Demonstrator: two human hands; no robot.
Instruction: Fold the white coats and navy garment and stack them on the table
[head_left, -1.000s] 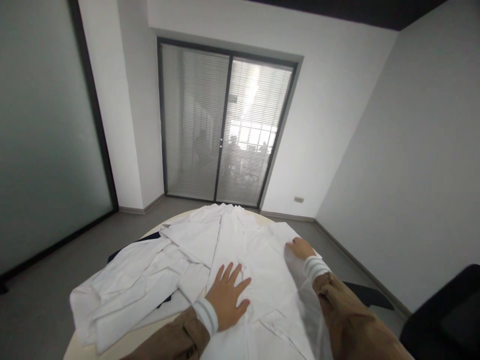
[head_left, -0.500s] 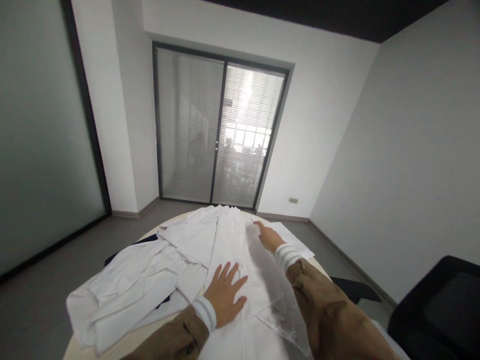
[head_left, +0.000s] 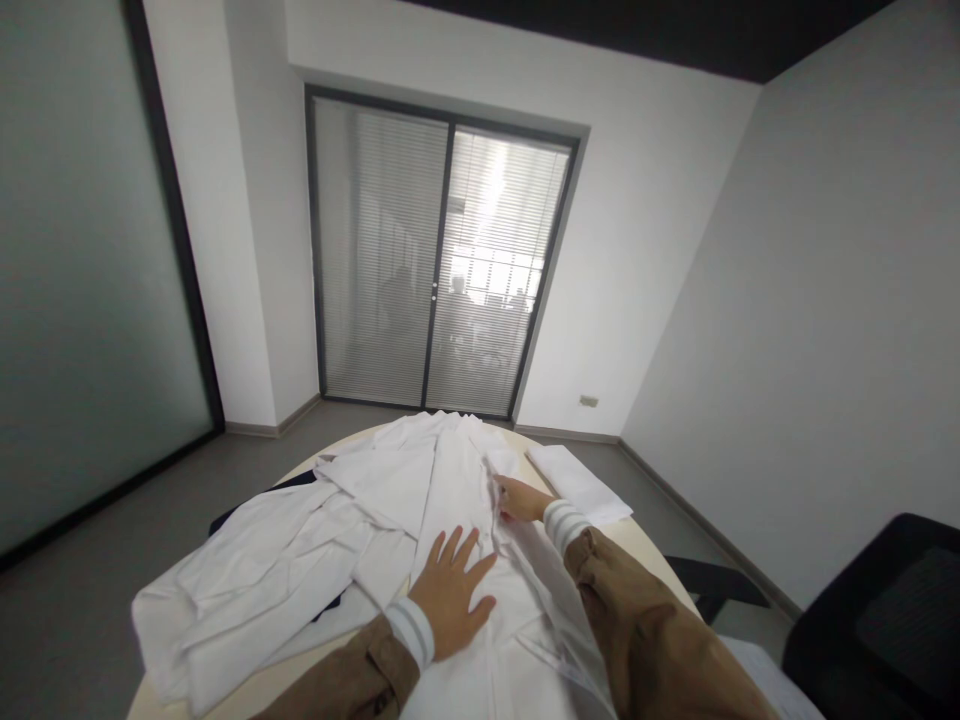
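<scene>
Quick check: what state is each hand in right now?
Left hand: open, pressed flat on the white cloth garment.
Right hand: closed, pinching that garment's folded edge.

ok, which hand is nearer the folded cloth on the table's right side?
Right. The right hand pinches the edge of the coat just left of the folded cloth; the left hand lies flat on the coat, further left and closer to the person.

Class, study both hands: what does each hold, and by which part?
The right hand seems to pinch the white coat by its folded-over side edge. The left hand grips nothing; it lies flat, fingers spread, on the coat.
</scene>
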